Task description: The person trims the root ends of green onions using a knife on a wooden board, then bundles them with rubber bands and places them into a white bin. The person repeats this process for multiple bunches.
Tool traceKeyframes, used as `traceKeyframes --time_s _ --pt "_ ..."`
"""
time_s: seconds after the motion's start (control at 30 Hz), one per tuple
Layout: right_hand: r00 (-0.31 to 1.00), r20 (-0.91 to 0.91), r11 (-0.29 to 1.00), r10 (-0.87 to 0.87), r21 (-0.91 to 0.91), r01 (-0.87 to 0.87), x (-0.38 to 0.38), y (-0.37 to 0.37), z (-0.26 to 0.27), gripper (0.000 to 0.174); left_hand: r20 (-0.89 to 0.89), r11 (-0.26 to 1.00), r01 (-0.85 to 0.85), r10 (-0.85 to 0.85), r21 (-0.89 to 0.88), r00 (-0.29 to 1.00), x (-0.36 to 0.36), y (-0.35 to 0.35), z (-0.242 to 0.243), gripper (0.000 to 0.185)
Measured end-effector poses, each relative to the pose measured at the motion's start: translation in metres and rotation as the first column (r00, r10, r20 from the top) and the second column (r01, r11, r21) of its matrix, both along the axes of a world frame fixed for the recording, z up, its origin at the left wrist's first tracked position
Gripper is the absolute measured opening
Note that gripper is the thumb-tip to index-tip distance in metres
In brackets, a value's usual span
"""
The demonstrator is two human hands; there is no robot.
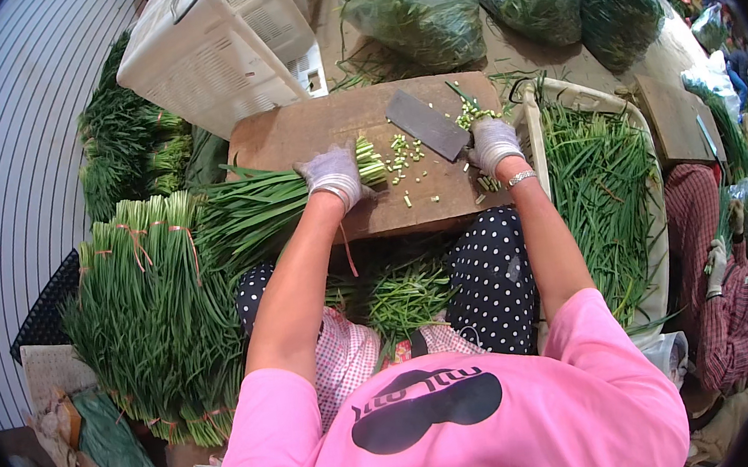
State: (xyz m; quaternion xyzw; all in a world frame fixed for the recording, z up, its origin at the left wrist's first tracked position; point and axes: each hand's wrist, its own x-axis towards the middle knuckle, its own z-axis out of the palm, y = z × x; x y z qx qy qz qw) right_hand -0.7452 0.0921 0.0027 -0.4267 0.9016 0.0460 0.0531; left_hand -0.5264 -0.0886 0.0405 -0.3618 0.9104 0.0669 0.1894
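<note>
My left hand, in a pale glove, presses around a bunch of garlic chives lying across the wooden board. The cut pale ends stick out to the right of my fingers, and the green leaves trail left off the board. In my right hand, also gloved, is a cleaver; its handle is hidden by the hand, and its broad blade points up and left, over the board. Short chopped stem pieces are scattered between the bunch and the blade, with more beyond my right hand.
Tied chive bundles stand piled at left. A white crate sits behind the board. Beside my right arm is a pale bin of loose leaves. Filled plastic bags line the back. Another person's gloved hand shows at far right.
</note>
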Motion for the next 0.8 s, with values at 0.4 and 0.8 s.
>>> traceKeyframes --time_s 0.4,0.8 --pt "0.875 0.483 0.857 0.018 -0.459 0.236 0.106 0.012 0.002 0.043 -0.026 0.995 -0.003 0.001 -0.1 1.0 -0.015 -0.02 -0.042 0.061" --pt "0.868 0.486 0.962 -0.102 -0.176 0.211 0.165 -0.007 0.024 0.023 -0.014 0.995 -0.023 0.021 -0.093 1.0 -0.018 -0.021 -0.041 0.046"
